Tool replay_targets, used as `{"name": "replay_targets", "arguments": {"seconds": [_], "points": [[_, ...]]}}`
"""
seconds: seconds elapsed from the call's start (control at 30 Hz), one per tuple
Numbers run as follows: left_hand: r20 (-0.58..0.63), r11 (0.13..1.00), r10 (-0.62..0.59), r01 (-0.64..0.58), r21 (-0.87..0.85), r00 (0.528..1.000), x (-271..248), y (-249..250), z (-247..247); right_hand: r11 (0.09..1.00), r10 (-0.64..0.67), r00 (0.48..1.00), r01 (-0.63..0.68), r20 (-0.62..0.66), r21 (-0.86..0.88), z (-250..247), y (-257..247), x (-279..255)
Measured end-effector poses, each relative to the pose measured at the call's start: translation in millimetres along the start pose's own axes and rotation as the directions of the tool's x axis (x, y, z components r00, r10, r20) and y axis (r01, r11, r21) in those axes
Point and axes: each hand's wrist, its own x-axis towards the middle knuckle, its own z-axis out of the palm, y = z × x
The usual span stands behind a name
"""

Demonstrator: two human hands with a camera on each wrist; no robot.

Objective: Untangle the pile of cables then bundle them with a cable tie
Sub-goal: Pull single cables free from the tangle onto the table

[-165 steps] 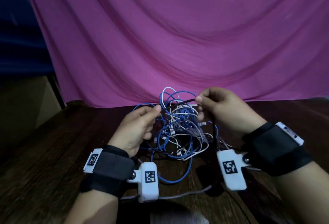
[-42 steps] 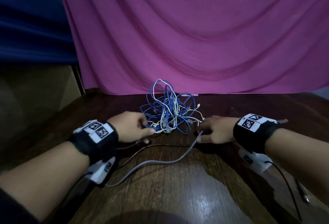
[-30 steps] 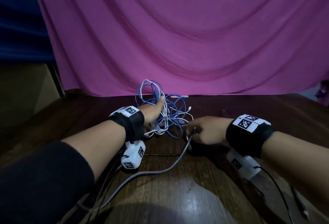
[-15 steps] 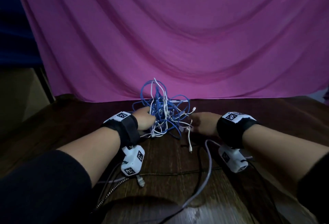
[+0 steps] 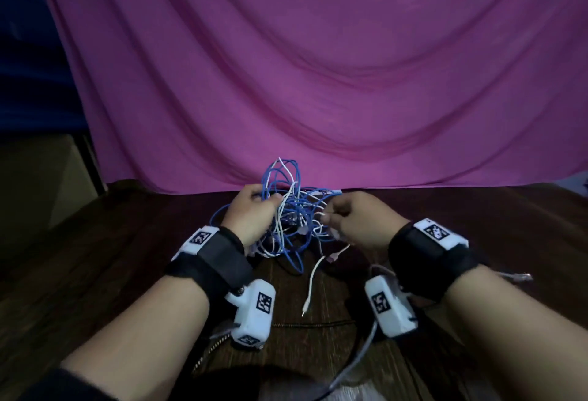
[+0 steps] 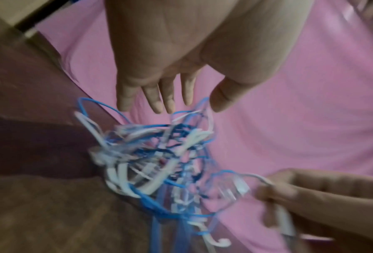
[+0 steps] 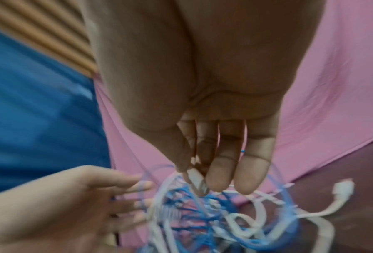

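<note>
Nearest me, a loose white cable end point(image 5: 310, 286) trails across the dark wooden table point(image 5: 95, 273), its plug lying flat. Beyond it, my right hand point(image 5: 359, 220) pinches a white connector point(image 7: 197, 183) between thumb and fingertips at the right edge of the tangle of blue and white cables point(image 5: 291, 213), which sits at the table's middle, just before the pink cloth backdrop point(image 5: 318, 66). My left hand point(image 5: 253, 216) is spread, fingers straight, against the tangle's left side (bracing more than gripping, I judge). The cords look light, limp and springy, prone to snagging; the sound hold is at a plug or free end, drawn out slowly while the other hand steadies the mass. No cable tie shows.
</note>
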Motion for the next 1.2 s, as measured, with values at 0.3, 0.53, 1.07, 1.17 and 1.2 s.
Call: {"name": "replay_targets", "arguments": {"seconds": [0.3, 0.53, 1.07, 1.17, 1.2], "points": [[0.168, 0.875, -0.173, 0.230, -0.427, 0.971, -24.6, 5.7, 12.0, 0.975, 0.002, 0.988, 0.032, -0.152, 0.220, 37.3, 3.5, -18.3], [-0.006, 0.991, -0.028, 0.027, -0.128, 1.000, -14.8, -26.2, 19.8, 0.901, -0.046, 0.997, 0.013, 0.065, 0.433, 34.1, 2.0, -21.4], [-0.052, 0.944, -0.184, 0.162, -0.287, 0.981, -4.4, -29.4, -3.6, 0.833, 0.282, 0.917, -0.088, -0.282, 0.547, -1.2, 37.0, -9.8], [0.128, 0.820, -0.278, 0.304, -0.485, 0.952, -4.6, -8.7, -11.6, 0.784, 0.331, 0.883, -0.062, -0.332, 0.617, -8.2, 35.4, -11.3], [0.183, 0.779, -0.282, 0.336, -0.530, 0.942, -5.6, -3.1, -13.7, 0.774, 0.329, 0.882, -0.048, -0.336, 0.632, -9.5, 32.4, -12.3]]}}
